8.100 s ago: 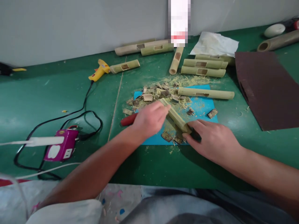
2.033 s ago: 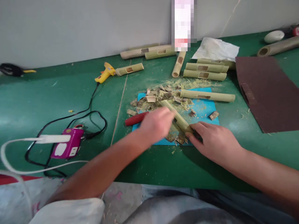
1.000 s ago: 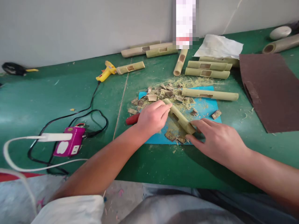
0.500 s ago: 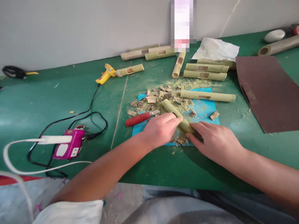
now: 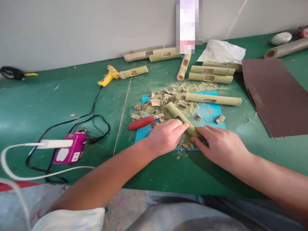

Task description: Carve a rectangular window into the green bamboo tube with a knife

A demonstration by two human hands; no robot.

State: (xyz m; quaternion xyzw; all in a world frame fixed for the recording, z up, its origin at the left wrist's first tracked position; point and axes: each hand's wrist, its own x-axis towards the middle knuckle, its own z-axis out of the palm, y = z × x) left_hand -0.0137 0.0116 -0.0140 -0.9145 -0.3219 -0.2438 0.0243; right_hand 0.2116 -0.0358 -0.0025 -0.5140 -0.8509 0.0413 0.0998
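A pale green bamboo tube (image 5: 173,110) lies at a slant over a blue sheet (image 5: 209,114), a cut opening showing in its upper side. At its near end my right hand (image 5: 222,142) is closed around it, thumb below and fingers on top. My left hand (image 5: 167,136) is closed, its fingertips pressed at the tube's opening; whatever is in those fingers is hidden. Just left of it lies a knife with a red handle (image 5: 142,123). Bamboo chips (image 5: 156,102) and shavings are heaped behind the tube. Another slotted bamboo tube (image 5: 226,99) rests across the blue sheet's far edge.
On the green table (image 5: 84,96), a yellow glue gun (image 5: 109,76) trails a black cord to a purple power adapter (image 5: 69,149). Several slotted bamboo tubes (image 5: 210,78) lie near the wall, some partly under white paper (image 5: 222,51). A brown sheet (image 5: 276,96) lies at the right.
My left hand has slid slightly towards me along the tube, and more of the opening shows. My right hand keeps its hold. The whole view has shifted slightly.
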